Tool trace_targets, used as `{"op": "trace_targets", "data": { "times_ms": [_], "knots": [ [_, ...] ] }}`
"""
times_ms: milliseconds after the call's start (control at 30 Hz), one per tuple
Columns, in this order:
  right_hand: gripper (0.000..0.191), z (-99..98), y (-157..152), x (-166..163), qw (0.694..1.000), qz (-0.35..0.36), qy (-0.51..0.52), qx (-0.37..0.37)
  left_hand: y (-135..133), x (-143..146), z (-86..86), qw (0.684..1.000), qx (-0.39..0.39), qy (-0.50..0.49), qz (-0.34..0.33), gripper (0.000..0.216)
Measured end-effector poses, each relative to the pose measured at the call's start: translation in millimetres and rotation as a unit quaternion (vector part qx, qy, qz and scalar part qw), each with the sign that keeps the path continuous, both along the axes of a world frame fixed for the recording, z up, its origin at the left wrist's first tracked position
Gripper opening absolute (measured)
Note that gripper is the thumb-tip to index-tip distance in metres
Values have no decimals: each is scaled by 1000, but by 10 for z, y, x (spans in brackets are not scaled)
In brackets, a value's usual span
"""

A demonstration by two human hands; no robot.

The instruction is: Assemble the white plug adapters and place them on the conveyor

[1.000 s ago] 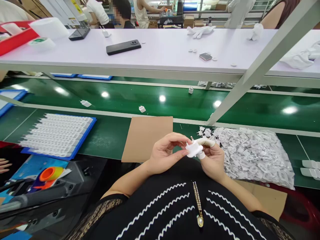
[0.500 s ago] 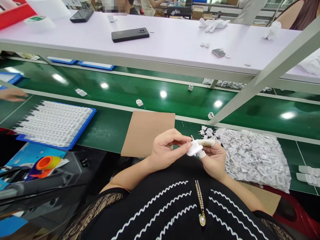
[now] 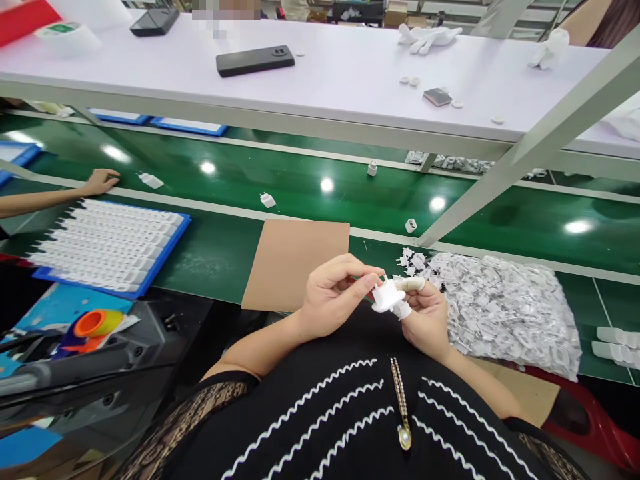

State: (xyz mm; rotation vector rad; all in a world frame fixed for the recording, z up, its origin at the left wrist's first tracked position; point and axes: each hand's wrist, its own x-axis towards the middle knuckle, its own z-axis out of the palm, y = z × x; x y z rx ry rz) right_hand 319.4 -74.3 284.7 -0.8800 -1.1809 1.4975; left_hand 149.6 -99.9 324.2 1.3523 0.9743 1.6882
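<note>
Between my two hands, in front of my chest, is a small white plug piece (image 3: 388, 295) with a flat flange and thin metal pins. My right hand (image 3: 429, 319) grips it from the right with thumb and forefinger, both wrapped in whitish finger covers. From the other side, my left hand (image 3: 330, 293) pinches at the pins with thumb and forefinger; its fingertips partly hide them. Just right of my right hand lies a clear bag (image 3: 505, 313) full of similar white pieces, with some loose pieces (image 3: 414, 261) by its edge. A cardboard sheet (image 3: 295, 263) lies behind my left hand.
White charger housings (image 3: 268, 200) are spaced along the green belt (image 3: 295, 170). A blue tray (image 3: 183, 233) of white housings stands at left, with a co-worker's hand (image 3: 103, 181) beyond it. A slanted metal post (image 3: 500, 163) supports the shelf (image 3: 340, 73), which holds phones and gloves.
The housings on the belt have shifted left. The co-worker's hand has reached further in, to the belt's edge. My left fingertips have drawn back slightly from the plug piece's body towards its pins.
</note>
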Motion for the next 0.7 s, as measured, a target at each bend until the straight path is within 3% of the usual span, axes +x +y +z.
{"op": "trace_targets", "data": {
  "times_ms": [233, 333, 400, 500, 600, 700],
  "knots": [
    [33, -38, 18, -10, 1000, 1, 11, 13, 6, 8, -70, 997, -31, -58, -46, 17],
    [24, -8, 41, -22, 996, -48, 3, 70, 44, -5, -123, 997, -34, -36, -60, 44],
    [16, 19, 51, -22, 992, -63, -13, 111, 72, -22, -144, 998, -23, 12, -56, 44],
    [22, 52, 49, -10, 993, -14, -18, 120, 105, -76, -162, 990, 84, 114, 13, 20],
    [39, 67, 40, 4, 992, 49, 9, 115, 114, -157, -176, 944, 212, 239, 80, 21],
    [43, 54, 44, 8, 990, 58, 16, 130, 107, -206, -196, 906, 273, 311, 90, 25]
  ]
}}
